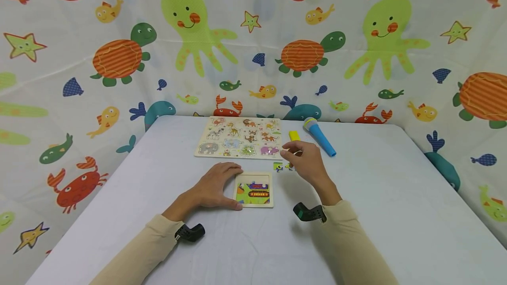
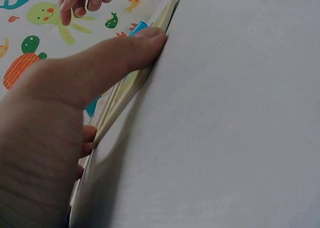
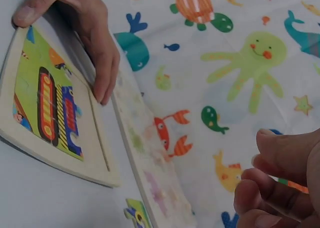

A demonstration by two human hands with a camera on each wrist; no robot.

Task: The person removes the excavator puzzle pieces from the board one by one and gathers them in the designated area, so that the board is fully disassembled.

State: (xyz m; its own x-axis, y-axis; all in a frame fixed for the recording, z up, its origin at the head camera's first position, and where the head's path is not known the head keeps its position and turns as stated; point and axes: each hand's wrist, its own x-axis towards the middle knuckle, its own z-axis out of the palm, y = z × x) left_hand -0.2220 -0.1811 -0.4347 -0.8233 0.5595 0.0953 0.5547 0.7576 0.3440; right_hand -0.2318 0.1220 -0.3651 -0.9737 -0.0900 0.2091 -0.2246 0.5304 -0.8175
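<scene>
Pale square wooden puzzle frame point(image 1: 255, 177) on white-clothed table point(image 1: 396, 210); left hand point(image 1: 217, 187), at nine o'clock, grips its edges, likely steadying it. Right hand point(image 1: 306, 162) hovers loosely curled, seemingly empty, near green puzzle pieces point(image 1: 278, 167), two o'clock.

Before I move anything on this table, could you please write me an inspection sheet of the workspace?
Surface: white tabletop, bare toward the right side.
Job's things: small puzzle tray, upper part of its picture unfilled; two loose pieces lie beyond its far right corner.
Clutter: animal board behind; blue microphone and yellow object to its right.
Hands: left hand grips the tray's left side; right hand hovers near the loose pieces, fingers bent, nothing seen in them. A black device is on each wrist.
Cables: nothing seen.
Surroundings: sea-animal backdrop behind the table.
</scene>
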